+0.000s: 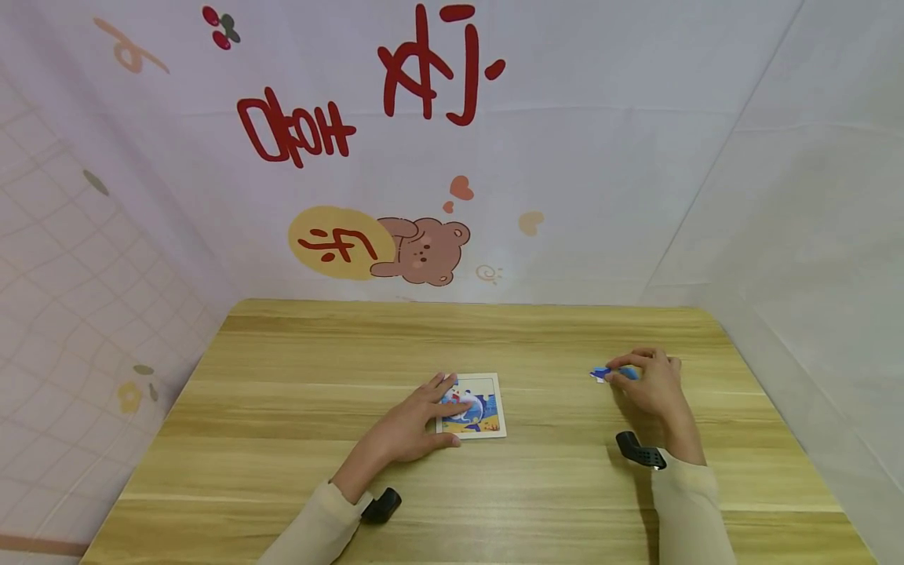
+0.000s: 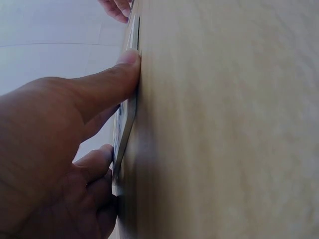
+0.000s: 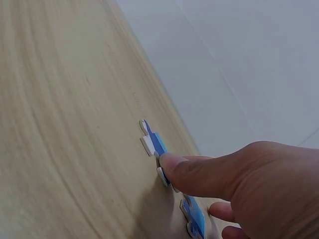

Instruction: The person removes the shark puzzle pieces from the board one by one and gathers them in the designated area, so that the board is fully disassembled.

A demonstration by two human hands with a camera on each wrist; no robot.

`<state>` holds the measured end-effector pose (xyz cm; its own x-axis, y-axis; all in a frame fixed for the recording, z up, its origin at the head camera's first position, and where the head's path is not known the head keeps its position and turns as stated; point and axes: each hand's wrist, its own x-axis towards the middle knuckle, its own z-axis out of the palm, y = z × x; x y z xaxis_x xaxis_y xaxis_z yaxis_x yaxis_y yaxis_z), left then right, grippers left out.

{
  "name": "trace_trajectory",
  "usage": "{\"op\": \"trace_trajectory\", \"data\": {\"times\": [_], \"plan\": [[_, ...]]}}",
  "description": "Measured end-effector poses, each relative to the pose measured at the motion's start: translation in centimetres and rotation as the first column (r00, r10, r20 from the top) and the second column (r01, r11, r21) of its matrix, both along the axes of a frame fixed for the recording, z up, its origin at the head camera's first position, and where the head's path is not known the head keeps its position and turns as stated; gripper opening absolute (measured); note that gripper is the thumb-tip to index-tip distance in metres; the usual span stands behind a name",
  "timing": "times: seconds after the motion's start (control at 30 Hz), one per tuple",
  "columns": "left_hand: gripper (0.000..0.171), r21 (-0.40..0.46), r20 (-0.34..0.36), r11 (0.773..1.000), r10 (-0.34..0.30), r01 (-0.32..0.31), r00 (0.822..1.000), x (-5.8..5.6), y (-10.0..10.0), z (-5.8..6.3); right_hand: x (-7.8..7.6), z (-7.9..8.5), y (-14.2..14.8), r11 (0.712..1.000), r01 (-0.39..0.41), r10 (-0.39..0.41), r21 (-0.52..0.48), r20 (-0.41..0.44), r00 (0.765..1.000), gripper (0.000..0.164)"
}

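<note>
A square jigsaw puzzle board (image 1: 502, 424) with a pale rim lies on the table, partly filled with a blue and yellow sea picture. My left hand (image 1: 413, 420) holds it from the left side, thumb along the near edge and other fingers at the far left corner. One finger lies across the picture. Over to the right, my right hand (image 1: 653, 384) pinches a blue and white puzzle piece (image 3: 156, 142) between thumb and fingers, close over the table. Another blue puzzle piece (image 3: 195, 216) lies beneath that hand, partly covered by it in the head view.
The wooden table (image 1: 318, 337) backs onto a white printed cloth (image 1: 600, 157) with a bear and red writing. Cloth walls also rise on the left and right sides. A black wrist camera (image 1: 382, 506) sits on the left wrist, another camera (image 1: 639, 451) on the right.
</note>
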<state>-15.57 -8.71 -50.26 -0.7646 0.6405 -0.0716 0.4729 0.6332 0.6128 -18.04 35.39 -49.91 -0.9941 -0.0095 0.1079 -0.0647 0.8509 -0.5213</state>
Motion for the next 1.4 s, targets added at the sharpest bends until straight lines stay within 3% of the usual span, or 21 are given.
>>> {"op": "trace_trajectory", "data": {"times": [0.43,0.53,0.67,0.9,1.2,1.4], "plan": [[0.061,-0.010,0.001,1.000,-0.005,0.005,1.000,-0.1,0.3,-0.1,-0.1,0.3,0.6,1.000,-0.026,0.027,-0.013,0.019,0.999,0.023],[0.060,-0.013,-0.019,1.000,-0.004,0.004,1.000,-0.1,0.4,-0.1,-0.1,0.6,0.5,0.999,0.006,-0.005,-0.051,0.033,0.999,0.027],[0.058,-0.031,-0.048,1.000,0.003,-0.005,0.999,-0.1,0.3,0.1,-0.2,1.0,0.4,0.993,0.032,-0.033,-0.114,-0.013,0.999,0.031],[0.060,-0.024,0.002,0.999,0.021,-0.021,1.000,-0.3,-0.7,0.9,-0.5,1.0,0.1,0.987,0.036,-0.043,-0.158,-0.043,0.998,0.033],[0.058,-0.080,-0.016,0.996,-0.032,0.031,0.999,-0.4,-1.3,1.3,-1.0,1.4,-2.2,0.983,0.012,-0.018,-0.181,-0.034,0.999,0.031],[0.056,-0.065,-0.027,0.998,-0.021,0.019,0.999,-0.2,-0.7,1.2,-1.1,1.4,-4.2,0.980,-0.007,0.006,-0.200,-0.004,1.000,0.033]]}}
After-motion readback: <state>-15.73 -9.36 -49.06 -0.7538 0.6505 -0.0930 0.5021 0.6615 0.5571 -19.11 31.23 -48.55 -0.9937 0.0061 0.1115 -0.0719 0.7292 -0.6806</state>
